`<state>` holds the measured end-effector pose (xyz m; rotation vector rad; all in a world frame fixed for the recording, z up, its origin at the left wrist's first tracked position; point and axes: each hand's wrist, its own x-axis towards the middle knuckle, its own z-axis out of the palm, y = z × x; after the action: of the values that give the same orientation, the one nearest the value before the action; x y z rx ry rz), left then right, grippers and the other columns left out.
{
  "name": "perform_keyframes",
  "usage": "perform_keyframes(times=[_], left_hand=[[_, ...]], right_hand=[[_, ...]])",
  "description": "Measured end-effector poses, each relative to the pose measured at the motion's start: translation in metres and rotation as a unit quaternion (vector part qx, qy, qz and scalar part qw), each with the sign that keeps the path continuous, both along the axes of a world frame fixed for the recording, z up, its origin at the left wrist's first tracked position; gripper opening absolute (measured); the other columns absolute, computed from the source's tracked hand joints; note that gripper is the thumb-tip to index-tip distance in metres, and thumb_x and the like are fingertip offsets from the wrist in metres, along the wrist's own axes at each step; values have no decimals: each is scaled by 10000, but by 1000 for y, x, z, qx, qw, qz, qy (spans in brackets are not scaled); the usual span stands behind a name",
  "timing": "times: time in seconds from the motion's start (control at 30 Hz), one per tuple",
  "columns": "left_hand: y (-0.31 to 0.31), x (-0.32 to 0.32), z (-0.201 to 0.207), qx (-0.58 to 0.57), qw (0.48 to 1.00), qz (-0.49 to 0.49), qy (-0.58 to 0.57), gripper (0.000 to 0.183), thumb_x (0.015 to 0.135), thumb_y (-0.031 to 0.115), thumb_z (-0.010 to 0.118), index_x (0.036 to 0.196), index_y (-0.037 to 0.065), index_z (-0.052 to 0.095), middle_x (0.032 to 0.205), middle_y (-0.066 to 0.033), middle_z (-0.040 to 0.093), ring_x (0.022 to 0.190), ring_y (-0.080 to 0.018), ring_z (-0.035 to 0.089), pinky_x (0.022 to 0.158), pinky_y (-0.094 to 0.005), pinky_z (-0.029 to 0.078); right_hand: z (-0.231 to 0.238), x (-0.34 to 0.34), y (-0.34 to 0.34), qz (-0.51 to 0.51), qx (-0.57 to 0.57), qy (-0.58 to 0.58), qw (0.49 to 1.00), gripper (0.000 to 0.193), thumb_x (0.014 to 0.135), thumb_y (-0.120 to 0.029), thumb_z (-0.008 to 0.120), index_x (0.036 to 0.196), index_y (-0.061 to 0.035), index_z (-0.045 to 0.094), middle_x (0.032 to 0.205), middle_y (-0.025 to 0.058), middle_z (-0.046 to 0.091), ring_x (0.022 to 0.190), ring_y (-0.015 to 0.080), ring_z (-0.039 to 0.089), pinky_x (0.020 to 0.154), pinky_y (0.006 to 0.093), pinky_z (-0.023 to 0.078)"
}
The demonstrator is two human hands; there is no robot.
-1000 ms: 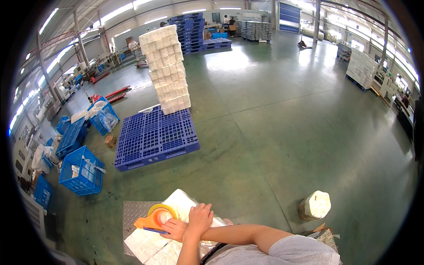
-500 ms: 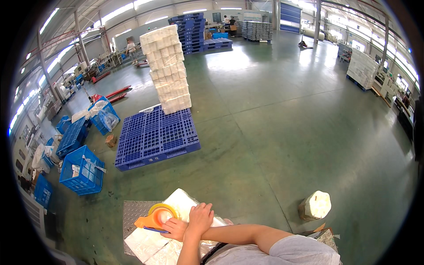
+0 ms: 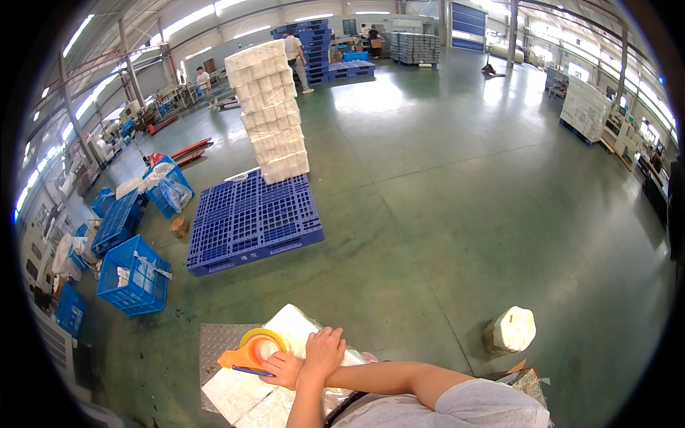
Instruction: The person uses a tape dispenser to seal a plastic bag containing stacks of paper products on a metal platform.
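My arms are crossed in front of me. My left hand (image 3: 325,352) lies over the right wrist, its fingers stretched out and pointing away from me, holding nothing. Farther left, my right hand (image 3: 285,370) is closed over one end of a slim blue pen (image 3: 250,371), its fingertips at the lower edge of an orange tape dispenser (image 3: 241,356). A yellow tape roll (image 3: 251,333) sits at the dispenser's far side. Under them are white plastic-wrapped packs (image 3: 291,324), partly hidden by my arms. Some of the right fingers' undersides are hidden.
A grey textured plate (image 3: 216,344) shows beneath the packs. Ahead left, a blue pallet (image 3: 260,221) bears a tall stack of white packs (image 3: 267,114). Blue crates (image 3: 134,282) stand left of it. A pale-topped block (image 3: 515,331) stands on the green floor at right.
A person has come into view behind the tall white stack, beside the stacked blue pallets. The person farther left has shifted slightly left. My hands stay in place.
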<state>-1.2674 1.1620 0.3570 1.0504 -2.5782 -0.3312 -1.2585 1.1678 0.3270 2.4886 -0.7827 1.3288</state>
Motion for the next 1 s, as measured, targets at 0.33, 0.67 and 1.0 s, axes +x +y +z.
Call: perform_keyframes(times=[0.33, 0.67, 1.0], left_hand=[[0, 0, -1, 2, 1000, -2, 1, 210, 802, 181, 572, 969, 58, 603, 853, -103, 591, 849, -255, 583, 732, -386, 397], [0, -1, 0, 10, 1000, 1, 1, 213, 798, 179, 576, 972, 60, 602, 859, -104, 591, 863, -252, 581, 739, -384, 397], [1, -1, 3, 5, 1000, 0, 0, 219, 801, 182, 572, 974, 53, 605, 862, -112, 597, 863, -259, 585, 748, -386, 405]], right_hand=[[6, -2, 1, -5, -9, 1, 1000, 183, 675, -131, 596, 858, -123, 588, 846, 48, 503, 755, 193, 508, 652, 278, 410], [2, -2, 0, 1, -6, 7, 1000, 202, 674, -136, 591, 876, -122, 593, 853, 56, 506, 765, 197, 510, 658, 277, 412], [3, -4, 0, 6, 0, 16, 1000, 225, 676, -132, 581, 900, -114, 591, 860, 58, 506, 784, 196, 511, 674, 279, 416]])
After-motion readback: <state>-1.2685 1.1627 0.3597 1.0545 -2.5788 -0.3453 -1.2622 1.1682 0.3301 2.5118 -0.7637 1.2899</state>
